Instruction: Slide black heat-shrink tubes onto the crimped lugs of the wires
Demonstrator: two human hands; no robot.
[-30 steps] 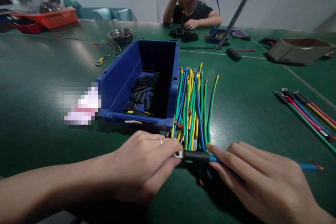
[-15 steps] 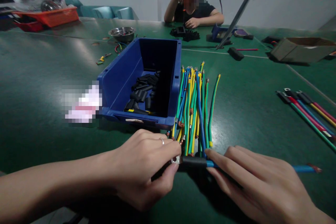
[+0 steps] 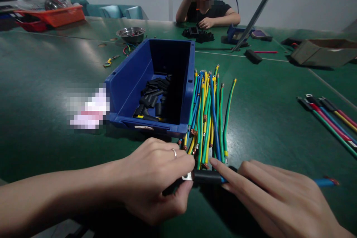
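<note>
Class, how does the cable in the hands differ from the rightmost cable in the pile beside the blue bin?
The held cable is blue; the pile cable is green and yellow. The held cable carries a black sleeve; the pile cable shows none. The held cable runs sideways, the pile cable front to back. Both have coloured insulation.

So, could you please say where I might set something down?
Bare green tabletop lies between the loose green, yellow and blue cables and the black-sleeved multicoloured cables farther right. It is crowded right of the blue plastic bin.
</note>
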